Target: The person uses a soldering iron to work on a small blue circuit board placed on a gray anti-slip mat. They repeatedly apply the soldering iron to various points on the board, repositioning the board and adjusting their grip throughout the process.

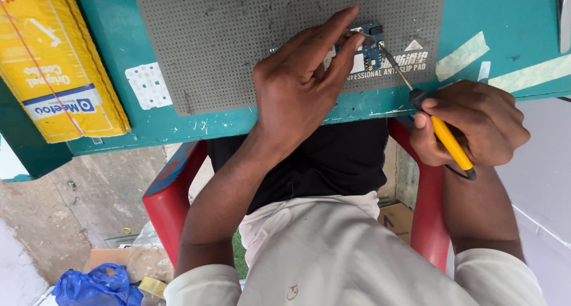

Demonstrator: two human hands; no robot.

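Fingers of my left hand (297,86) are stretched out long and narrow, the index and middle tips pressing down on a small blue circuit board (372,51) that lies on the grey perforated anti-slip mat (238,38) near its lower right corner. My right hand (473,124) is closed in a pen-like grip around the yellow handle of a soldering iron (443,136), thumb along the black collar, and I see its thin metal shaft slanting up and left so the tip meets the board just beside my left fingertips. I cannot tell exactly which spot on the board the tip touches. Under the mat is a teal worktable (511,20) with strips of pale tape on it. At the table's left end lies a yellow padded package (56,62). Below the table edge I see a red plastic chair (172,199), with a blue plastic bag (95,285) on the floor.
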